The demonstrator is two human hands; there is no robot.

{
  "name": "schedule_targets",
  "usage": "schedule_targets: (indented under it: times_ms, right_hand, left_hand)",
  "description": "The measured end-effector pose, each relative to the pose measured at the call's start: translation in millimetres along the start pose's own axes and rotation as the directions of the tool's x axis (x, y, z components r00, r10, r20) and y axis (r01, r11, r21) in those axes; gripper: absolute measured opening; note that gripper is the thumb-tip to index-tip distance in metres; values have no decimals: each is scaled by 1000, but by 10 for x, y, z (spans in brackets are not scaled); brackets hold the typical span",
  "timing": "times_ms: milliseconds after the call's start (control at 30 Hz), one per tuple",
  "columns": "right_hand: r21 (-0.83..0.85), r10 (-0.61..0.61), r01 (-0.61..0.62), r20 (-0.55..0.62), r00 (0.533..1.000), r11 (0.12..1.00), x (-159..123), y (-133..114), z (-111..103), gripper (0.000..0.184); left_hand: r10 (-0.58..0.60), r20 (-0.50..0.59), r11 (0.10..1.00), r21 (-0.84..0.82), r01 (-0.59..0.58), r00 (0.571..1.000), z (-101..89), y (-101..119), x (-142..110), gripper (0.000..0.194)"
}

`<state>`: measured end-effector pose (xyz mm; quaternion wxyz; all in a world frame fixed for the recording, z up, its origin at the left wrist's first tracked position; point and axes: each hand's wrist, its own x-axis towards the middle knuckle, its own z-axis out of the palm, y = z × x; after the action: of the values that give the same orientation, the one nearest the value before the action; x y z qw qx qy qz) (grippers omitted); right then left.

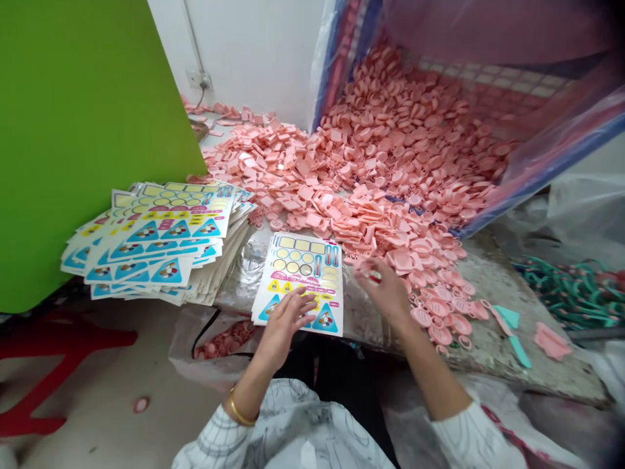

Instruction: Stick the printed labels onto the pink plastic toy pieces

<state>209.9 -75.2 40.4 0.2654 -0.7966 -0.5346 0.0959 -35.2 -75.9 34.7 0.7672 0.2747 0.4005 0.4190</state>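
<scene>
"Left hand?"

"My left hand (288, 319) is open, fingers spread, low over the lower half of a printed sticker sheet (300, 280). I can't tell whether the fingertips touch it. A gold bangle (241, 412) sits on that wrist, below a checked sleeve (215, 443)."

"Right?"

"My right hand (383, 290) is closed in a pinch on a small red-and-white piece (374, 277), too small to identify. The hand is just beyond the sheet's right side, beside the near end of the pink heap."

"Where's the sheet?"

"Flat near the front edge of the counter (517, 371), on crinkled clear plastic (251, 260). It's printed with yellow ovals, thermometers and blue triangles."

"Around it?"

"Just left of it, a loose, fanned stack of matching sheets (151, 241) lies toward the counter's left end, by a green board (73, 130). Behind and to the right spreads a large heap of pink plastic pieces (366, 169), mostly ovals and rounded squares, running back under striped plastic sheeting (488, 124). Teal pieces (508, 317) lie near the right edge. Below the front edge, a bag (195, 339) holds more pink pieces (224, 342)."
</scene>
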Motion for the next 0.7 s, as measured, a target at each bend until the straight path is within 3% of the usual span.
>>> schedule_targets:
  times_ms: [67, 167, 267, 333, 400, 500, 700]
  right_hand:
    - [190, -138, 117, 99, 985, 975, -283, -283, 77, 42]
    - [323, -305, 231, 203, 930, 918, -546, -577, 188, 44]
    - [454, -370, 236, 233, 899, 859, -537, -638, 254, 34]
    - [497, -336, 208, 183, 924, 842, -420, -607, 307, 29]
    - [439, -268, 195, 111, 957, 877, -266, -575, 395, 29]
    - [212, -203, 190, 39, 978, 959, -60, -566, 595, 26]
    - [-108, -200, 204, 50, 978, 973, 72, -584, 935, 26]
  left_hand:
    - [-103, 68, 985, -129, 111, 992, 95, -58, 102, 53]
    - [-168, 109, 952, -240, 190, 980, 151, -95, 184, 40]
    - [-129, 102, 951, -271, 152, 986, 115, -61, 182, 25]
    - [-97, 75, 958, -262, 113, 992, 78, -14, 189, 26]
    - [-56, 16, 967, -247, 58, 998, 53, 26, 235, 28]
    - [11, -73, 974, -226, -27, 997, 38, 24, 366, 30]
    - [-35, -146, 983, -182, 8, 989, -13, -140, 523, 26]
